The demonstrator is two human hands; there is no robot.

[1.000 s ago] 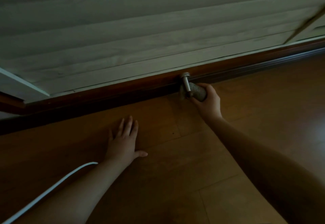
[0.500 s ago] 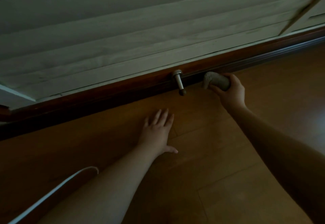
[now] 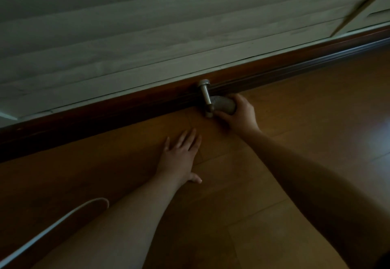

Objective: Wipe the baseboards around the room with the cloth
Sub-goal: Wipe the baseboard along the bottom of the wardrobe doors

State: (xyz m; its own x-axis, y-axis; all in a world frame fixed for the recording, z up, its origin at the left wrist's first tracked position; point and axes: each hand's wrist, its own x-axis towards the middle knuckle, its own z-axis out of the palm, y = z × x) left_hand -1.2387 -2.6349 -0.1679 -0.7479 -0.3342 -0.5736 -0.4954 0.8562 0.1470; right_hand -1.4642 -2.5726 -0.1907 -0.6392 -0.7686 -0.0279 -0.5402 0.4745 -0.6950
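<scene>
Floorside: right hand (image 3: pixel 239 115) fingers around cloth (image 3: pixel 224 105)

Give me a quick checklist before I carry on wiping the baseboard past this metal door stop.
1. Cloth gripped in right hand: ok.
2. Cloth against the baseboard: cannot tell, the light is dim.
3. Path leftward along the baseboard: not ok, door stop sticks out right beside the cloth.
4. Left hand flat on the floor for support: ok.
5. White cable away from both hands: ok.
</scene>
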